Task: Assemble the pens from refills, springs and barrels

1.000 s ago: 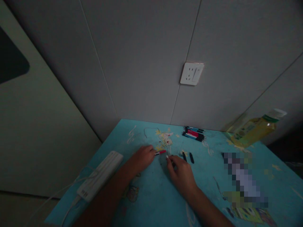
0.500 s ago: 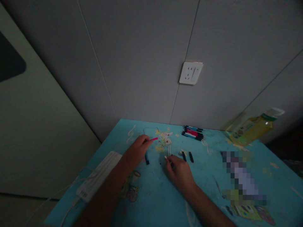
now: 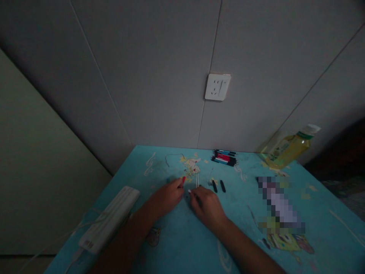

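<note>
My left hand is closed in a pinch on a slim red pen part, whose end sticks up past the fingertips. Close beside it, my right hand has its fingers curled round a small piece with a white tip; the rest is hidden in the grip. Two thin clear tubes lie just beyond the right fingers. To the right of them rest two short black pen grips. Farther back, several black, red and blue pens lie in a pile.
A white power strip with cables lies along the left side of the blue patterned table. At the back right a bottle of yellow liquid stands by the wall. A blurred-out long object lies on the right. A socket is on the wall.
My left hand has come down nearer to my right hand, and the red part now points more upright. The right hand keeps its pinch. The whole view has shifted slightly.
</note>
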`<state>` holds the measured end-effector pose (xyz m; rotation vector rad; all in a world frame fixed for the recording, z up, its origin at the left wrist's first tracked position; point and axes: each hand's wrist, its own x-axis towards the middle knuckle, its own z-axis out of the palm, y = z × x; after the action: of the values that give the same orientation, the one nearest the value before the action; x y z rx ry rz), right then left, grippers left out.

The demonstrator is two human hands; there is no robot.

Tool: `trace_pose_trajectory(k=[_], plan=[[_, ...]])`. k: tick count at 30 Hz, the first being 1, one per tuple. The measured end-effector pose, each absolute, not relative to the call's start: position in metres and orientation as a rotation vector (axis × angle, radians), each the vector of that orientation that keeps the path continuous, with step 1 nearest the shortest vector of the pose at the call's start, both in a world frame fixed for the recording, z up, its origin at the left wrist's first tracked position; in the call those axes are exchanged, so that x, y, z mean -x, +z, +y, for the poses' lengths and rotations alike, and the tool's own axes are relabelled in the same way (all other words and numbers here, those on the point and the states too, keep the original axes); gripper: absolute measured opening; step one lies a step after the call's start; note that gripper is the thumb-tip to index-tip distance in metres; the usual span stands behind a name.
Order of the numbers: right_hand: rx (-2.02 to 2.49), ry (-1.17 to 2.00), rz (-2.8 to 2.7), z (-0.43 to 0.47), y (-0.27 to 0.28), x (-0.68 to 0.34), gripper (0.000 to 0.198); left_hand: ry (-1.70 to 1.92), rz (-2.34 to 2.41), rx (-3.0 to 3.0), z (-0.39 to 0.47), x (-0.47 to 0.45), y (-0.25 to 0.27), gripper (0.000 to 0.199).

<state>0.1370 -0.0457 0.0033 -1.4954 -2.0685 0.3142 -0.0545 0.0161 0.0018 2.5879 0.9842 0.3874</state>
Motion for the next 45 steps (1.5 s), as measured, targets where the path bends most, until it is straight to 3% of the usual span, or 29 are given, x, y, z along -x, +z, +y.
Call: trace_pose_trajectory(k=[7,16,27,39,45], plan=[[1.481,0.326,-2.035,-0.043,0.001,-0.141,0.022,0.314,0.961,-2.698,0.013,0.055,0.007,0.021],[1.472,0.321,-2.023,-0.042,0.004,-0.144,0.025,0.151,1.713,-2.575,0.018,0.067,0.019,0.030],[1.471,0.308,-2.025,-0.043,0.005,-0.144,0.022,0.147,1.633,-2.542,0.020,0.066,0.008,0.014],[1.486,0.270,-2.039,-0.043,0.004,-0.142,0.023,0.398,1.573,-2.615,0.026,0.067,0.007,0.046],[1.506,0.270,-2.060,-0.045,0.008,-0.140,0.020,0.571,1.498,-2.677,0.028,0.064,0.010,0.038]])
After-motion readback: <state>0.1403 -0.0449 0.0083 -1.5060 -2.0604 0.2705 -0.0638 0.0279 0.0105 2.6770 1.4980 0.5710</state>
